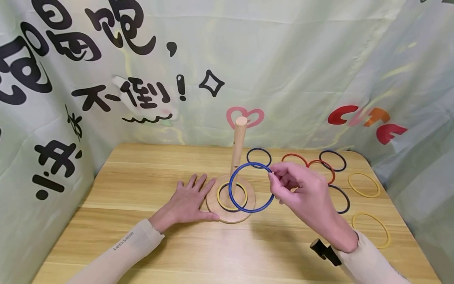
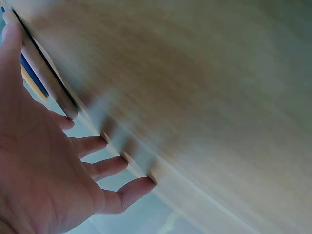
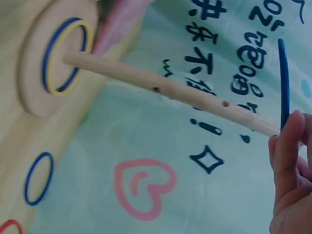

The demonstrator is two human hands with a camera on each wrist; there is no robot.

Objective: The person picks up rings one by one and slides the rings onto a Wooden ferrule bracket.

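Observation:
A wooden ring-toss stand has a round base (image 1: 250,197) and an upright peg (image 1: 238,148). Around the peg's foot lie a yellow ring (image 1: 218,196) and, beneath it, a blue ring (image 3: 47,63). My right hand (image 1: 306,189) pinches another blue ring (image 1: 252,211) at its edge between thumb and fingers. In the head view this ring hangs in front of the peg; in the right wrist view it is near the peg's top end. My left hand (image 1: 189,201) lies with fingers spread on the table, thumb and index finger touching the base's left edge.
On the right of the wooden table (image 1: 142,177) lie several loose rings: a blue ring (image 1: 248,156) behind the peg, a red ring (image 1: 333,173), a yellow ring (image 1: 379,193) and others. A printed curtain (image 1: 283,59) hangs behind and at both sides.

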